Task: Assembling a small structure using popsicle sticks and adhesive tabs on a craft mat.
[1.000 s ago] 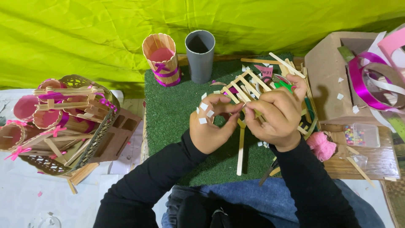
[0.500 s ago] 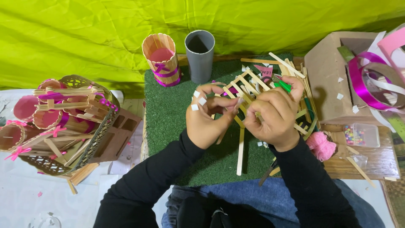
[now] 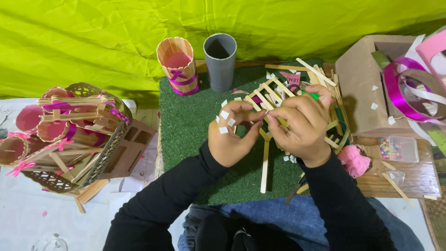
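My left hand [image 3: 233,135] and my right hand [image 3: 299,125] meet over a green turf mat [image 3: 186,125]. Both pinch a small lattice frame of wooden craft sticks [image 3: 268,93], which tilts up between the fingertips. Small white paper squares [image 3: 225,114] stick to the back of my left hand. A long loose craft stick [image 3: 265,167] lies on the mat just below the hands. More sticks [image 3: 316,72] are piled behind my right hand, partly hidden by it.
A stick cup with pink ribbon [image 3: 177,65] and a grey tube [image 3: 219,60] stand at the mat's back. A pile of stick-and-pink craft pieces [image 3: 69,135] sits left. A cardboard box [image 3: 367,88], pink ribbon rolls [image 3: 409,93], pink yarn [image 3: 353,160] and a bead box [image 3: 397,148] lie right.
My left hand has moved up and right to meet my right hand's fingertips at the stick frame. The right hand has barely shifted.
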